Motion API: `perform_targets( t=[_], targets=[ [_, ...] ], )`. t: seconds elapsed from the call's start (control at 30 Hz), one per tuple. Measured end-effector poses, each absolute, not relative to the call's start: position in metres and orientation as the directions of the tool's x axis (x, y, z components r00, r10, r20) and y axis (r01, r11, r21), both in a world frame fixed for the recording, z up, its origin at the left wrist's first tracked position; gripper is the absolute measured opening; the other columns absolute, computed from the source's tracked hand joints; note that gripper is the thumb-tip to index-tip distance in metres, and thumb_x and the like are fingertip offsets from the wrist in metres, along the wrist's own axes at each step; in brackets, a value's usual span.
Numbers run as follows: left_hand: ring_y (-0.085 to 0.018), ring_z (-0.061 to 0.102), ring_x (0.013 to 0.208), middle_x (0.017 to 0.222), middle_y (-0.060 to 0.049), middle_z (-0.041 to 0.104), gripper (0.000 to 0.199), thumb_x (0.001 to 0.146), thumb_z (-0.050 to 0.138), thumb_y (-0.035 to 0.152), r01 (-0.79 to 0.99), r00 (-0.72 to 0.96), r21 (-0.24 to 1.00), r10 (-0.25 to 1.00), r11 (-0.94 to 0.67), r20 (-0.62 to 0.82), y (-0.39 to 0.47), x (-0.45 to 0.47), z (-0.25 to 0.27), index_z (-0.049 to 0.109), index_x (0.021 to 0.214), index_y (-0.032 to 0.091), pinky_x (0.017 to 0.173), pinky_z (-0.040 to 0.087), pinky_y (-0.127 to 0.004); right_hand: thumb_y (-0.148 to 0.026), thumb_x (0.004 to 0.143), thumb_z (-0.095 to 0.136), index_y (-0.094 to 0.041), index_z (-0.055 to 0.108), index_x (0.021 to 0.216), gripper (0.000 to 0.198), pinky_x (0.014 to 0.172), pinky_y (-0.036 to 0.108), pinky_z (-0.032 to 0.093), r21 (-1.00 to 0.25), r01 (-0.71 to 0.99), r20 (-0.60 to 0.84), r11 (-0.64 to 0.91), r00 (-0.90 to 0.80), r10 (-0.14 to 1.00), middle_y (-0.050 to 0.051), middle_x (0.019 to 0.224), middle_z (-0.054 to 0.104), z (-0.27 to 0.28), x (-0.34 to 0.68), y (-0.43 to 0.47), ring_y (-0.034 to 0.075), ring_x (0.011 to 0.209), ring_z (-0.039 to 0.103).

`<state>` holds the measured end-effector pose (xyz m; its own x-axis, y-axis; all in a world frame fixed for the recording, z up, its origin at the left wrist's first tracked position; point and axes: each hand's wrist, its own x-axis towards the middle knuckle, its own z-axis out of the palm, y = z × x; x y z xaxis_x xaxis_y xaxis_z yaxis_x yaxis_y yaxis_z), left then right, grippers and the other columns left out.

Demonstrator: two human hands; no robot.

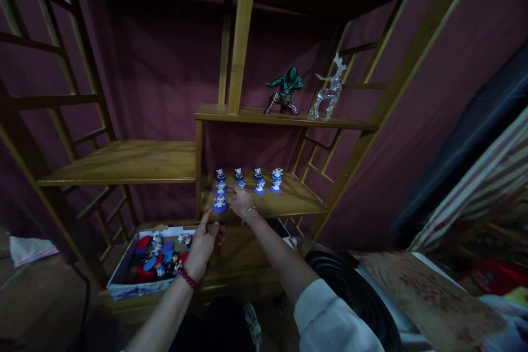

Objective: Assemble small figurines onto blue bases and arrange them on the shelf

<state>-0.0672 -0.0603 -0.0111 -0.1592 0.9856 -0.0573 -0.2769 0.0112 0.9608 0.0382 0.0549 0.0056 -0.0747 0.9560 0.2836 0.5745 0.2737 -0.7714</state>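
My left hand (205, 242) is at the shelf's front edge, its index finger stretched up towards the purple base of the front figurine (220, 202). It holds nothing that I can see. My right hand (241, 203) reaches over the shelf board (297, 203) with its fingers pointing left, beside the same figurine; whether they touch it I cannot tell. Behind stands another purple-based figurine (221, 186). More of this kind, a white one (259, 186) and its neighbour (276, 185), stand to the right. Along the back are dark-based figurines (238, 174) and a blue-and-white one (277, 174).
Below left, an open cardboard box (142, 289) holds several jumbled figurines and coloured bases. On the upper shelf (247, 115) stand a green crouching statue (289, 89) and a clear deer ornament (330, 91). A wooden post (243, 33) rises above. A black coiled shape (350, 291) lies lower right.
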Motion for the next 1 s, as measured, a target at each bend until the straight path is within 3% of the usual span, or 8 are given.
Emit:
perform_targets(
  t=[0.17,0.47,0.73,1.0],
  targets=[
    [-0.01,0.053,0.048,0.064,-0.002,0.062,0.069,0.067,0.059,0.034,-0.285,-0.166,0.959,0.984,0.01,-0.06,-0.06,-0.068,-0.012,0.034,0.128,0.013,0.046,0.038,-0.021,-0.017,0.068,0.059,-0.021,0.06,0.101,0.033,0.07,0.025,0.049,-0.626,0.703,0.372,0.337,-0.11,0.922,0.003,0.091,0.067,0.004,0.035,0.067,0.016,0.076,0.063],
    [-0.009,0.053,0.049,0.065,-0.004,0.063,0.066,0.071,0.056,0.03,-0.283,-0.156,0.959,0.986,0.019,-0.066,-0.058,-0.069,-0.014,0.032,0.13,0.011,0.047,0.038,-0.02,-0.014,0.067,0.061,-0.02,0.06,0.102,0.036,0.077,0.029,0.047,-0.528,0.773,0.377,0.352,-0.158,0.913,0.006,0.094,0.067,0.008,0.032,0.071,0.021,0.088,0.062],
    [-0.008,0.05,0.043,0.061,-0.002,0.062,0.078,0.065,0.06,0.035,-0.289,-0.147,0.957,0.989,-0.023,-0.021,-0.052,-0.068,-0.023,0.028,0.131,0.007,0.043,0.036,-0.02,-0.014,0.068,0.062,-0.017,0.057,0.107,0.039,0.079,0.025,0.046,-0.541,0.767,0.355,0.345,-0.164,0.92,0.008,0.097,0.066,0.009,0.03,0.071,0.019,0.09,0.061],
    [-0.008,0.049,0.043,0.058,0.0,0.06,0.077,0.067,0.057,0.035,-0.264,-0.154,0.963,0.988,-0.062,0.022,-0.048,-0.067,-0.032,0.026,0.132,0.008,0.041,0.034,-0.02,-0.017,0.068,0.065,-0.018,0.058,0.105,0.038,0.078,0.026,0.046,-0.555,0.772,0.336,0.31,-0.133,0.932,0.008,0.099,0.065,0.014,0.028,0.067,0.02,0.09,0.061]
  ],
)
